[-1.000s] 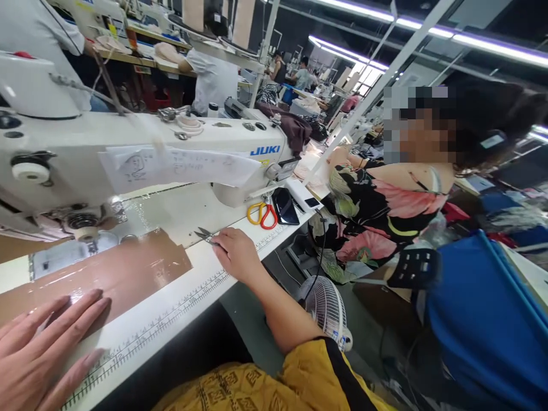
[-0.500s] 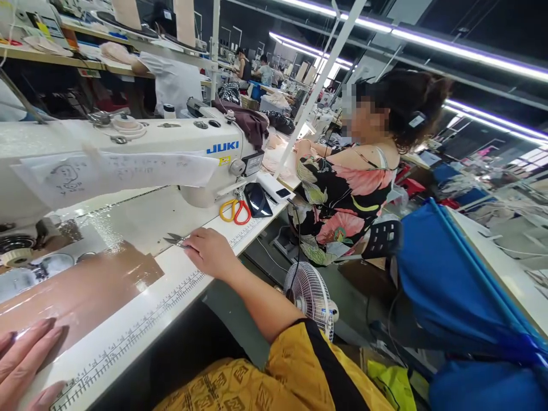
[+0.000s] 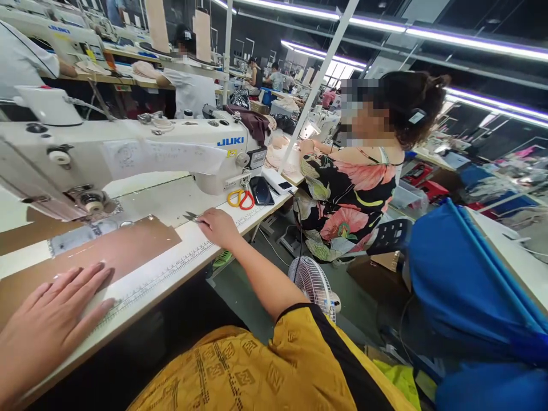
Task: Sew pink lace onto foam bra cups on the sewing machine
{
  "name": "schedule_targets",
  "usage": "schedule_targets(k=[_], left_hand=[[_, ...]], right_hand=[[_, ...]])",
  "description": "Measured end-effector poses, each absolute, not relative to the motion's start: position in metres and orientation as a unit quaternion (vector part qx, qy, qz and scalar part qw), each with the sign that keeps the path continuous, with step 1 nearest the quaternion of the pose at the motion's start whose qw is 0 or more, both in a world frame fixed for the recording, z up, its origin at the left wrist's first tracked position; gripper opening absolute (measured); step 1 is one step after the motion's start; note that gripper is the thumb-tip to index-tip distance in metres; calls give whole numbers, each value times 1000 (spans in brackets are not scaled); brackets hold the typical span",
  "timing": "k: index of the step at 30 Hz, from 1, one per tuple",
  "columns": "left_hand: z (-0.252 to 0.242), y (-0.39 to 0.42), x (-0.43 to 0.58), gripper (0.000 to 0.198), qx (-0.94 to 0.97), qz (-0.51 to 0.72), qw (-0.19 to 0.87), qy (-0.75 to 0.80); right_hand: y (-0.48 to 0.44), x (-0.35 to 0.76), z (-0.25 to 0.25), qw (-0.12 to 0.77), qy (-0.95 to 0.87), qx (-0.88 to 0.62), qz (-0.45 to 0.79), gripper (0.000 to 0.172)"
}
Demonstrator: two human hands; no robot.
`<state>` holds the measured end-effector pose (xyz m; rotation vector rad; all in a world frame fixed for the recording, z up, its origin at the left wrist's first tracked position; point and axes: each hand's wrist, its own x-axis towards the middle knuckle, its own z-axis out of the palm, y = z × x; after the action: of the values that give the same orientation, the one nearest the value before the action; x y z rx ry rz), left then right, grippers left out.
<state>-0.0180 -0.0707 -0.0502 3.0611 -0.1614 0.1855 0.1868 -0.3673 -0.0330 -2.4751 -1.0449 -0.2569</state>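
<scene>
My left hand (image 3: 64, 314) lies flat with fingers spread on the brown sheet (image 3: 141, 251) that covers part of the sewing table, its thumb over the printed ruler strip (image 3: 158, 274). Farther along the table my right hand (image 3: 220, 228) is closed round a small pair of thread snips (image 3: 191, 216), whose pointed blades stick out to the left; the handle is hidden under my fingers. Behind both hands stands a white JUKI sewing machine (image 3: 180, 134), with a sheet of handwritten paper (image 3: 162, 155) on its arm.
Scissors with yellow and red handles (image 3: 241, 199) lie beyond my right hand, beside a dark phone (image 3: 261, 190) and a white box (image 3: 278, 181). A co-worker in a floral top (image 3: 346, 200) sits at the right. A white fan (image 3: 312, 279) stands on the floor below, near blue cloth (image 3: 462, 274).
The view has swung left, bringing more of the machine and my whole left hand into sight. The right hand keeps its hold on the snips at about the same spot on the table.
</scene>
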Motion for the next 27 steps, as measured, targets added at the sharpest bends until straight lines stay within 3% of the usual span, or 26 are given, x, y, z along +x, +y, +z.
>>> schedule_targets(k=[21,27], left_hand=[[-31,-115,-84,58,997,61,-39,27],[-53,-110,-84,57,980,193,-41,14]], right_hand=[[-366,183,-32,209,-348,-906,-120,24],[-366,183,-35,220,-358,-898,-133,20]])
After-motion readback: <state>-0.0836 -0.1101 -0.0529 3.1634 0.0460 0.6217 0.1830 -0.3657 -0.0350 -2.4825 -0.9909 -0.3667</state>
